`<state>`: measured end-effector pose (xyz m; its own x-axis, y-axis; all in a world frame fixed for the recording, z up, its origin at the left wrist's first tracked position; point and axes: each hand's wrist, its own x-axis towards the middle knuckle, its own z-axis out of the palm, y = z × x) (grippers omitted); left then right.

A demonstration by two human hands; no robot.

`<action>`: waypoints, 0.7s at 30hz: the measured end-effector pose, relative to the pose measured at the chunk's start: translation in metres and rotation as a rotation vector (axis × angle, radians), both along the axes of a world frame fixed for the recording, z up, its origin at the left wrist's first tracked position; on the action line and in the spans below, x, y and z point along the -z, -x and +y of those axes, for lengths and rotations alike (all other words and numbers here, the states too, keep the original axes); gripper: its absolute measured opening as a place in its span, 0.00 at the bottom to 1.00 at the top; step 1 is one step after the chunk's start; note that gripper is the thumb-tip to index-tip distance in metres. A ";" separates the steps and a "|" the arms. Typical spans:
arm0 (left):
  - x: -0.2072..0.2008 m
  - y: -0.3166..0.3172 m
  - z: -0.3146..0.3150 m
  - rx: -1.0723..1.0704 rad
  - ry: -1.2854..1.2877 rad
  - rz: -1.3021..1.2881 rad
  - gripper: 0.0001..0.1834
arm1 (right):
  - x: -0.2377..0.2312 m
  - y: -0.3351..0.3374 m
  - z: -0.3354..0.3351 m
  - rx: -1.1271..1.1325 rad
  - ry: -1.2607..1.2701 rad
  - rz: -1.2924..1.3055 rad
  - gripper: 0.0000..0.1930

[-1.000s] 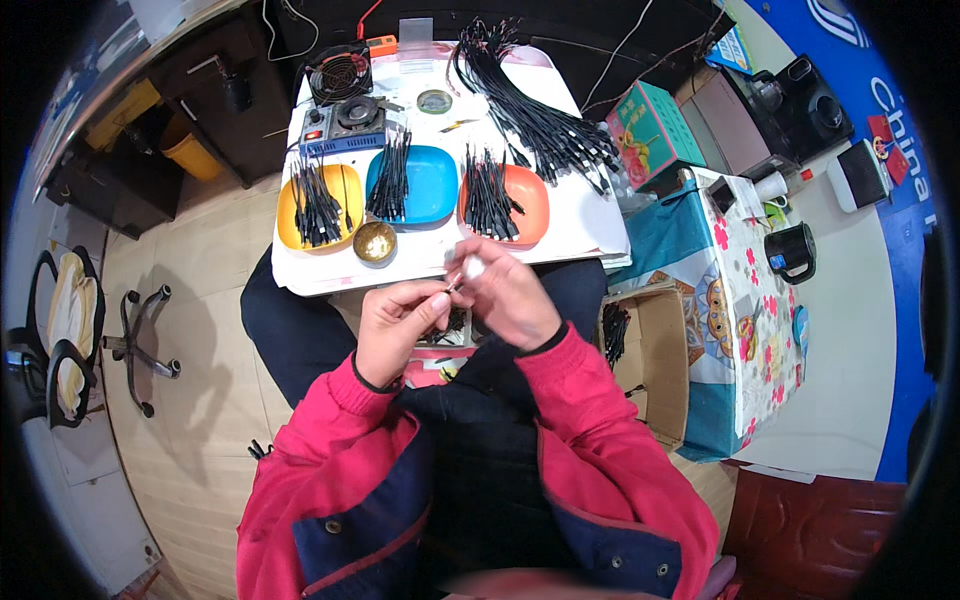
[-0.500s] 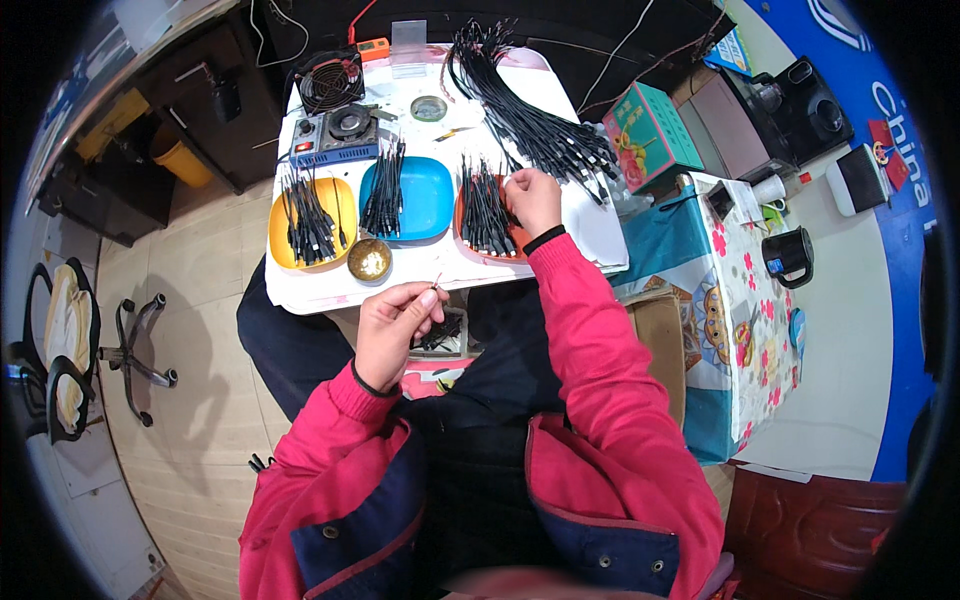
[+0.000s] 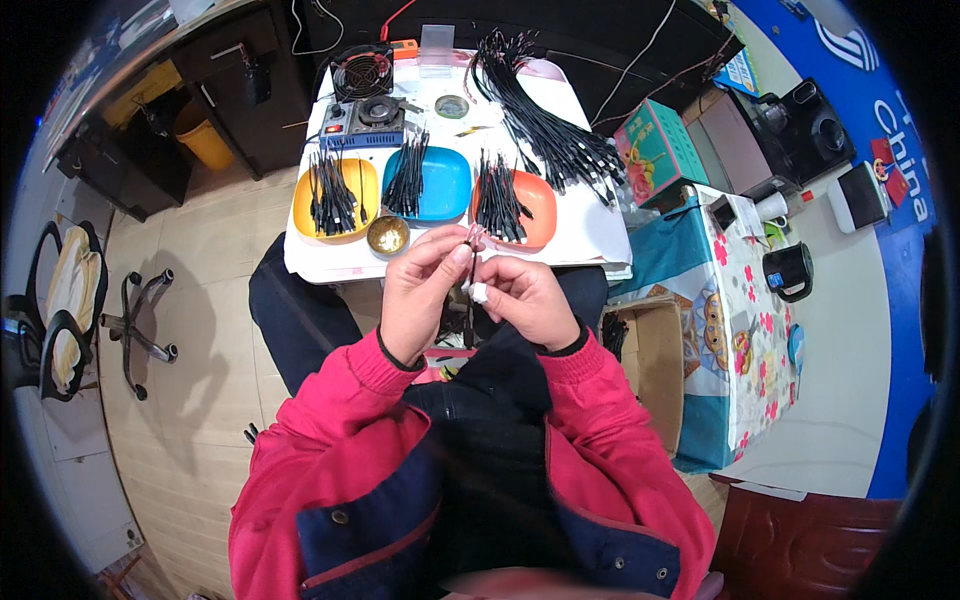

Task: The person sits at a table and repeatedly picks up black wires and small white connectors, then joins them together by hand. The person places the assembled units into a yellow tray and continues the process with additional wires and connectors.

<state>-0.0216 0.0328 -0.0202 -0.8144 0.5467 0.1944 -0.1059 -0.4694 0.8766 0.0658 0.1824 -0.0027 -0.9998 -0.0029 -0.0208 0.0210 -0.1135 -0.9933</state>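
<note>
The white table (image 3: 335, 262) fills the upper center of the frame, and across its upper right lies the bundle (image 3: 550, 130) of black cables. Along its near side stand the yellow tray (image 3: 303, 205), the blue tray (image 3: 447, 185) and the orange tray (image 3: 541, 205), each with black cables in it; the small bowl (image 3: 374, 240) sits just below the yellow and blue trays. The chief change concerns your right hand (image 3: 530, 302): half a second ago it reached into the orange tray, and it has now come back to the center of the frame, close beside your left hand (image 3: 425, 290). Your left hand, which then held a thin piece alone, has its thumb and forefinger pressed together, pinching at the pinkish leads (image 3: 477, 233). Your right thumb and fingers are closed on the lower part of a black cable (image 3: 474, 262), which stands roughly upright between the hands, below the orange tray. A white wrap (image 3: 480, 293) covers one right fingertip. The change suggests that picking up has given way to two-handed work on a single cable, probably one from the orange tray; whether the leads are joined to it is too small to tell.
</note>
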 end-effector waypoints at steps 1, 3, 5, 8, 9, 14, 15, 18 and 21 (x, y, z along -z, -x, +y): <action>-0.001 -0.004 -0.001 0.017 -0.022 -0.015 0.11 | 0.000 -0.002 -0.003 -0.010 0.011 0.025 0.06; -0.002 -0.010 -0.003 0.044 -0.060 -0.037 0.11 | -0.001 -0.004 -0.004 -0.012 -0.044 0.027 0.06; -0.005 -0.016 -0.007 0.087 -0.052 -0.100 0.11 | -0.002 -0.007 -0.005 -0.007 -0.084 -0.024 0.06; -0.009 -0.022 -0.011 0.049 0.004 -0.039 0.11 | -0.005 -0.011 -0.009 0.035 -0.088 -0.026 0.07; -0.011 -0.023 -0.012 0.017 0.021 0.012 0.11 | -0.007 -0.013 -0.011 0.128 -0.096 0.033 0.07; -0.014 -0.032 -0.016 -0.016 0.129 0.101 0.10 | -0.019 -0.017 -0.015 0.347 -0.025 0.188 0.08; -0.014 -0.034 -0.017 0.000 0.143 0.093 0.10 | -0.021 -0.017 -0.017 0.338 0.001 0.164 0.07; -0.012 -0.036 -0.019 -0.015 0.185 0.119 0.10 | -0.026 -0.017 -0.024 0.338 -0.027 0.187 0.07; -0.009 -0.037 -0.015 -0.102 0.159 0.177 0.10 | -0.023 -0.019 -0.032 0.461 -0.466 0.400 0.05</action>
<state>0.0156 0.0178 -0.0114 -0.8278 0.4987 0.2572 0.0969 -0.3245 0.9409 0.0847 0.1505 0.0202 -0.8292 0.3367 0.4462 -0.2983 0.4086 -0.8626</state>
